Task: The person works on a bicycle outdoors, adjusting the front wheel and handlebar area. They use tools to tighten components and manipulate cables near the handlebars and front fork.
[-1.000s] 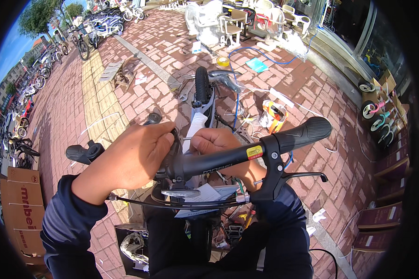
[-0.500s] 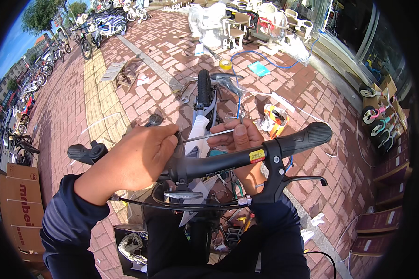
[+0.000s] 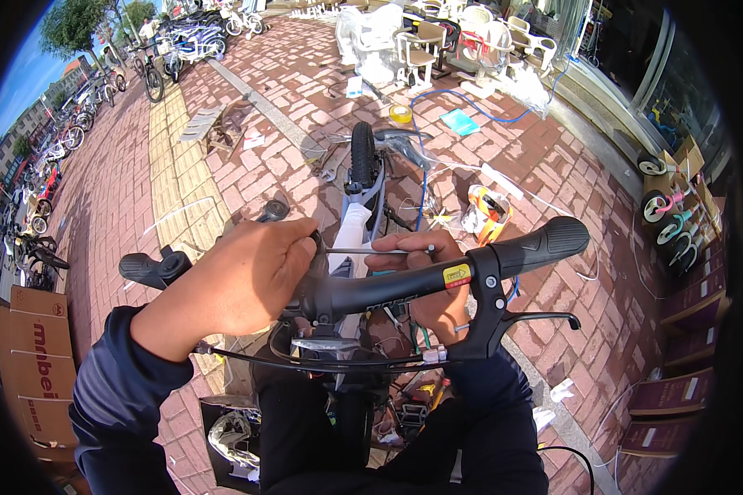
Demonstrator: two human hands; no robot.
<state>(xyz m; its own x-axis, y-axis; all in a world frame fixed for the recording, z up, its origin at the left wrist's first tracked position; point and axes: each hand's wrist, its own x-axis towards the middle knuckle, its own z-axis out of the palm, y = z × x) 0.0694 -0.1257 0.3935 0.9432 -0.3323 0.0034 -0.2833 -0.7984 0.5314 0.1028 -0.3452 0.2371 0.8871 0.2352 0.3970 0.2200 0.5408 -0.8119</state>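
The handlebar (image 3: pixel 388 289) of a bicycle is seen across the middle of the view, near the person, with its black rubber end (image 3: pixel 545 241) raised to the right and the other end (image 3: pixel 149 268) low at the left. A thin metal rod (image 3: pixel 371 251) is held level just beyond the bar, between both hands. The left hand (image 3: pixel 248 276) is closed over the bar's centre, its grip pinched on the rod's left end. The right hand (image 3: pixel 421 268) lies behind the bar, fingers curled shut around the rod's right part. A brake lever (image 3: pixel 537 318) hangs below the bar at the right. The front wheel (image 3: pixel 362 157) is seen farther off, over the brick pavement (image 3: pixel 289 107). Cardboard boxes (image 3: pixel 33 355) are stacked at the near left; their contents cannot be told.
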